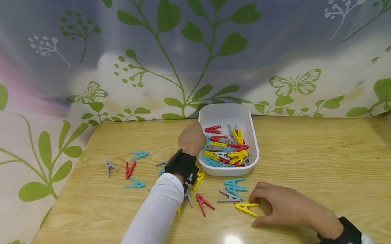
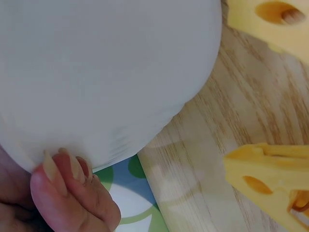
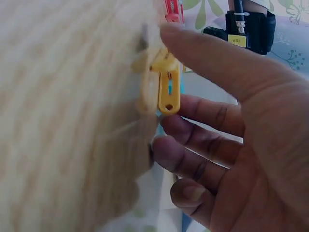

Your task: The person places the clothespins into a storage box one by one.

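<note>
A white box (image 1: pixel 226 112) holds many red, yellow, blue and grey clips. My left hand (image 1: pixel 192 139) is at its left side; in the left wrist view the left hand (image 2: pixel 75 193) has bent fingers against the rim of the white box (image 2: pixel 111 72). Lower right, my right hand (image 1: pixel 288 208) rests with thumb and fingers apart around a yellow clip (image 1: pixel 247 208) lying on the table. In the right wrist view, that yellow clip (image 3: pixel 169 92) sits between thumb and fingertips of the right hand (image 3: pixel 241 125), not pinched; whether a fingertip touches it, I cannot tell.
Blue clips (image 1: pixel 235 186) and a grey clip (image 1: pixel 230 196) lie just beyond the yellow one. A red clip (image 1: pixel 203 204) is left of them. Several more clips lie at the left, around a red clip (image 1: pixel 130 169). Patterned cloth (image 1: pixel 279 28) stands behind the wooden table (image 1: pixel 330 163).
</note>
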Available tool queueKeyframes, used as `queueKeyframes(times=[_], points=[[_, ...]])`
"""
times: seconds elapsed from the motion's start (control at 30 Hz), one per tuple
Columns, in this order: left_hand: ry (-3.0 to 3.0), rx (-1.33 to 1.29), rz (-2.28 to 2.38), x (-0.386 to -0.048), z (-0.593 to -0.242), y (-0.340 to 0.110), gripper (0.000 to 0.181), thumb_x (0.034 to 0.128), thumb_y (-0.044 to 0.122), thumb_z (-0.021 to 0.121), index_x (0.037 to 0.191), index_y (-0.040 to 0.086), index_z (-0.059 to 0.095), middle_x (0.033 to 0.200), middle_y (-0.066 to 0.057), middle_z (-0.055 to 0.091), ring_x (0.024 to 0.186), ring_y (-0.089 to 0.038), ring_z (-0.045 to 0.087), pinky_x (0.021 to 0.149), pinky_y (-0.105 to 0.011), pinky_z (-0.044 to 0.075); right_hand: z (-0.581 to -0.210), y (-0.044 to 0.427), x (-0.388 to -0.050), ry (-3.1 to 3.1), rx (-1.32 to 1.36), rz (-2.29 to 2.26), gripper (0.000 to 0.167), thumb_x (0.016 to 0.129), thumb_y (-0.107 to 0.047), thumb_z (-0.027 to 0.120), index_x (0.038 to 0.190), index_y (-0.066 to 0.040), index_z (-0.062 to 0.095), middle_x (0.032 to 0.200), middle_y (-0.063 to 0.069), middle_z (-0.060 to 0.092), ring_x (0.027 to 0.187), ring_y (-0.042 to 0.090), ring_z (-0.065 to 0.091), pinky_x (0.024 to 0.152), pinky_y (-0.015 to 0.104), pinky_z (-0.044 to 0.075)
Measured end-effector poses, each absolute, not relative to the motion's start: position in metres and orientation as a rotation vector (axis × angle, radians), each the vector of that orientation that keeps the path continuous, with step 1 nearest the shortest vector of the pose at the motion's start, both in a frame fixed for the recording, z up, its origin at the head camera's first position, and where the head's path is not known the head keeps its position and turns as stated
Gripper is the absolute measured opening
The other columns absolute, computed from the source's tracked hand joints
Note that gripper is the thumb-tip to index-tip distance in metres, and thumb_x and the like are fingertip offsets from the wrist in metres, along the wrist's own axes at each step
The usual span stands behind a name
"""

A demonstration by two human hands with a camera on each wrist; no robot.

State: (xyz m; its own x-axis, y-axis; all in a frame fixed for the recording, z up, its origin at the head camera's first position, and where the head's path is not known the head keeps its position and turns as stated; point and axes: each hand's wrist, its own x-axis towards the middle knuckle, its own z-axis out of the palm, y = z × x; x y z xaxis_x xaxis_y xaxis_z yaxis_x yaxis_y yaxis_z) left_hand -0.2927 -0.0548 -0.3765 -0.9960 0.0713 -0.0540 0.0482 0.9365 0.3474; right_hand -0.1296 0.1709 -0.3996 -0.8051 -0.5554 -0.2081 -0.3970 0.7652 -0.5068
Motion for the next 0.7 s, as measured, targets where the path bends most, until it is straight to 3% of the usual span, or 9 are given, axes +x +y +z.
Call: queueKeyframes(times=[0.23,0.7], points=[[3.024,0.097,0.553,-0.294,-0.378,-0.055,0.019,0.0936,0.013,0.057,0.107,0.001,0.062,0.099,-0.015,0.066,0.088,-0.03,0.065,0.068,-0.042,0.054,-0.403,0.17,-0.127,2.611,-0.77,-0.686,0.03,0.083,-0.047,0.071,0.1,-0.023,0.064,0.085,-0.013,0.047,0.065,0.001,0.044,0.054,0.022,0.039],[3.046,0.118,0.564,-0.292,-0.378,-0.055,0.019,0.0942,0.013,0.056,0.107,0.001,0.063,0.098,-0.016,0.066,0.087,-0.03,0.065,0.067,-0.042,0.054,-0.388,0.181,-0.135,2.647,-0.784,-0.824,0.033,0.085,-0.046,0.069,0.105,-0.021,0.064,0.09,-0.011,0.055,0.07,0.002,0.05,0.059,0.023,0.043]])
